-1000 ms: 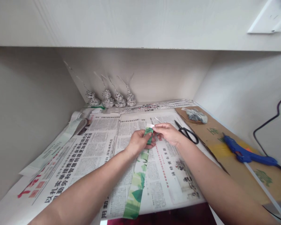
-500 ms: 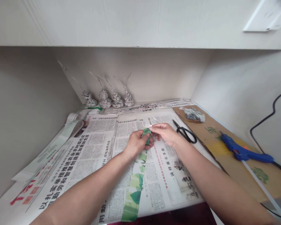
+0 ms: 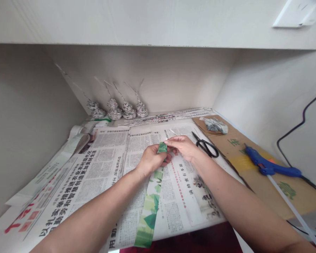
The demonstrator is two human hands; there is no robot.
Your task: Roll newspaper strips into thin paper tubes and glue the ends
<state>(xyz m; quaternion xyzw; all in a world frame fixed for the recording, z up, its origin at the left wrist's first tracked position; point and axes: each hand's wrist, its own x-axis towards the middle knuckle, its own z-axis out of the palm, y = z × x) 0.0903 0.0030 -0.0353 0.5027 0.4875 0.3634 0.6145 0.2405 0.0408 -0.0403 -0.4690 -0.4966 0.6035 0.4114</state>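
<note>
A long green leaf-patterned paper strip [image 3: 150, 211] runs from my hands down towards the near edge of the newspaper [image 3: 107, 154]. Near its far end, my left hand [image 3: 155, 157] pinches the strip between thumb and fingers. Close against it, my right hand [image 3: 181, 146] has thumb and forefinger pressed together at the strip's top corner, where a small white bit shows. Its other fingers curl underneath, partly hidden. Just right of my right hand lie black-handled scissors [image 3: 206, 146], their blades pointing away.
Several woven paper gourd shapes [image 3: 115, 113] stand at the back left, beside a bundle of thin rolled paper sticks [image 3: 171, 116]. On cardboard [image 3: 274, 200] at the right lie a blue glue gun [image 3: 271, 166] with a white glue stick and a crumpled wad [image 3: 216, 125]. A shelf edge [image 3: 147, 45] overhangs the back.
The whole view has shifted slightly, so things appear a little higher and further left. Both hands keep their pinch at the strip's far end, with little visible movement.
</note>
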